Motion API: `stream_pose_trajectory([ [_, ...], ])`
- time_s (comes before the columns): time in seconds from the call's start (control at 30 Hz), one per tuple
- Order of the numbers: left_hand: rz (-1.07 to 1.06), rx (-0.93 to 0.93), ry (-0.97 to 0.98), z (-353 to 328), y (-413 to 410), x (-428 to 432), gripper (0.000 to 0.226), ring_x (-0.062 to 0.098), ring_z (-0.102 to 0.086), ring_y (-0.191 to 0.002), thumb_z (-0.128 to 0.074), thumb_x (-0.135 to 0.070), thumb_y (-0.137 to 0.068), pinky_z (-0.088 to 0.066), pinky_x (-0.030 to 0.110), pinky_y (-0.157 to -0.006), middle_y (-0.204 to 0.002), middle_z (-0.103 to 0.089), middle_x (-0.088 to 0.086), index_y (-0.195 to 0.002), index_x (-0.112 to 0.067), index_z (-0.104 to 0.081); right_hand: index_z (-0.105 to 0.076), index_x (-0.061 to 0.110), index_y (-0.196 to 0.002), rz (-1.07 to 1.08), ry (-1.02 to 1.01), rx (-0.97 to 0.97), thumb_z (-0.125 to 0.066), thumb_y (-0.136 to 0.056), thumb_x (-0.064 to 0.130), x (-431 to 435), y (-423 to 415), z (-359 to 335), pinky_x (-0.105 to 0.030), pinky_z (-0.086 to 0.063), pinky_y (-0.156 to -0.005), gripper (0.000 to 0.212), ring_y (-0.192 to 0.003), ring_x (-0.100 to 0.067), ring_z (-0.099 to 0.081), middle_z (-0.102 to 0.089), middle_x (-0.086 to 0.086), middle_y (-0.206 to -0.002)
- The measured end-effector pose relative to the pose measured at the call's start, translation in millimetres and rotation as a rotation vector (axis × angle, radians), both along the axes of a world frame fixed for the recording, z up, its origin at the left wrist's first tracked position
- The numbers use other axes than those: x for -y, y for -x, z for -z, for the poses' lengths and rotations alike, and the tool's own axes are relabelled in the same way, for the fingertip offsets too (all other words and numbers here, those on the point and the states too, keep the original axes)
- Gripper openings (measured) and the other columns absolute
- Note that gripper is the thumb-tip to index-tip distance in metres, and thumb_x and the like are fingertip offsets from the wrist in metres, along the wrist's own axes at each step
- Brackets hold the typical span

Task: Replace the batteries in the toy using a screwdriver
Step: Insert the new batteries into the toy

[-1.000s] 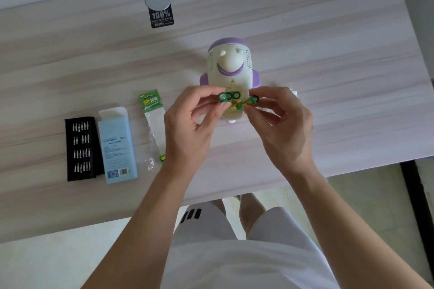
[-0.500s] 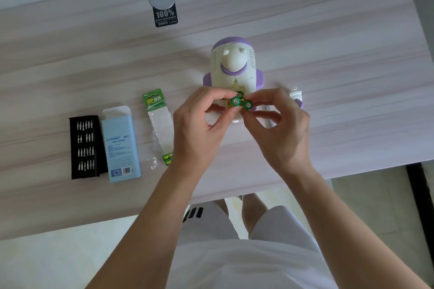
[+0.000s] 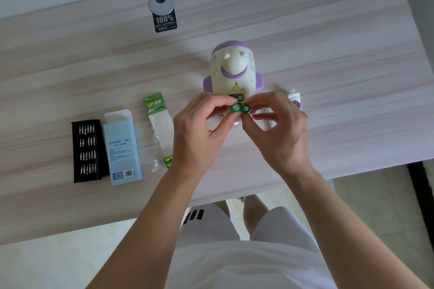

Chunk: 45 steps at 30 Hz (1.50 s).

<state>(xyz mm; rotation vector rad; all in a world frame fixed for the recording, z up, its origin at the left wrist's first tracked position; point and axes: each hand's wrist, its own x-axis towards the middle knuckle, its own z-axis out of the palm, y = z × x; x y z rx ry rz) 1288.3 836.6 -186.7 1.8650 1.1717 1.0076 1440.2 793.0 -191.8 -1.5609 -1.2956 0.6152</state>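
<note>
A cream and purple toy (image 3: 232, 70) lies on the pale wooden table (image 3: 328, 58), its battery compartment open toward me with a green battery (image 3: 239, 96) showing inside. Just in front of it my left hand (image 3: 199, 134) pinches a green battery (image 3: 235, 108) end-on between thumb and fingers. My right hand (image 3: 279, 134) pinches a second green battery (image 3: 246, 108) right beside it, the two touching. A small white battery cover (image 3: 294, 96) lies to the right of the toy. No screwdriver is clearly visible.
An opened green battery pack (image 3: 157, 124) lies left of my hands. Further left are a light blue box (image 3: 122, 148) and a black tray of screwdriver bits (image 3: 86, 150). A round cable grommet (image 3: 162, 2) with a black label sits at the back. The table's front edge is near my body.
Both hands have drawn closer together and slightly toward me, bringing the two held batteries side by side. The toy has not moved.
</note>
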Motion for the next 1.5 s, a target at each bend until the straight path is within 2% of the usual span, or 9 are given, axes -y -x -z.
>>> stream_pose_trajectory([
  [0.53,0.002,-0.035,-0.051,1,3,2,0.019,0.020,-0.071,-0.090,-0.075,-0.001,-0.085,-0.061,0.039,-0.081,-0.099,-0.070,0.010,-0.103,0.002,-0.073,-0.069,0.005,-0.095,0.020,0.030,-0.020,-0.078,-0.081,0.004,1,0,0,-0.035,-0.060,-0.068,0.017,-0.080,-0.017,-0.068,-0.070,-0.003,-0.088],
  [0.83,0.022,-0.036,-0.044,6,4,4,0.017,0.021,-0.071,-0.092,-0.076,0.003,-0.085,-0.060,0.043,-0.081,-0.099,-0.071,0.011,-0.102,0.003,-0.073,-0.069,0.006,-0.095,0.031,0.037,-0.027,-0.078,-0.081,0.004,3,-2,1,-0.035,-0.060,-0.068,0.017,-0.081,-0.016,-0.069,-0.070,-0.002,-0.088],
  [1.03,-0.032,-0.103,-0.082,11,2,4,0.018,0.023,-0.069,-0.085,-0.078,-0.002,-0.083,-0.057,0.044,-0.077,-0.095,-0.070,0.009,-0.101,-0.002,-0.074,-0.069,0.006,-0.095,0.015,0.034,-0.024,-0.077,-0.082,0.006,3,-2,1,-0.036,-0.060,-0.067,0.016,-0.081,-0.016,-0.069,-0.069,-0.002,-0.089],
  [1.2,-0.054,-0.113,-0.079,14,0,0,0.018,0.014,-0.065,-0.086,-0.079,-0.003,-0.082,-0.058,0.035,-0.076,-0.098,-0.066,0.009,-0.099,-0.002,-0.074,-0.070,0.006,-0.095,0.013,0.013,0.059,-0.079,-0.082,0.007,0,-3,2,-0.033,-0.059,-0.066,0.016,-0.076,-0.013,-0.067,-0.068,0.001,-0.089],
  [1.3,-0.082,-0.075,0.002,19,0,1,0.021,0.018,-0.067,-0.085,-0.081,-0.005,-0.082,-0.060,0.036,-0.073,-0.097,-0.064,0.010,-0.101,-0.002,-0.073,-0.074,0.008,-0.094,0.010,-0.008,0.153,-0.078,-0.083,0.011,-2,-4,5,-0.030,-0.058,-0.064,0.013,-0.074,-0.013,-0.066,-0.067,-0.002,-0.090],
  [1.4,-0.073,-0.063,0.034,21,0,2,0.020,0.020,-0.068,-0.086,-0.079,-0.005,-0.084,-0.061,0.036,-0.073,-0.097,-0.064,0.011,-0.102,-0.001,-0.073,-0.076,0.011,-0.096,0.019,0.013,0.160,-0.078,-0.083,0.014,-3,-4,8,-0.027,-0.057,-0.063,0.013,-0.073,-0.012,-0.066,-0.065,-0.002,-0.090],
  [1.5,-0.079,-0.065,0.031,19,-1,3,0.014,0.016,-0.068,-0.086,-0.077,-0.004,-0.086,-0.060,0.029,-0.073,-0.096,-0.065,0.011,-0.099,0.001,-0.072,-0.077,0.012,-0.097,0.024,0.020,0.149,-0.079,-0.083,0.014,-3,-5,9,-0.026,-0.057,-0.063,0.015,-0.073,-0.012,-0.066,-0.064,-0.001,-0.090],
])
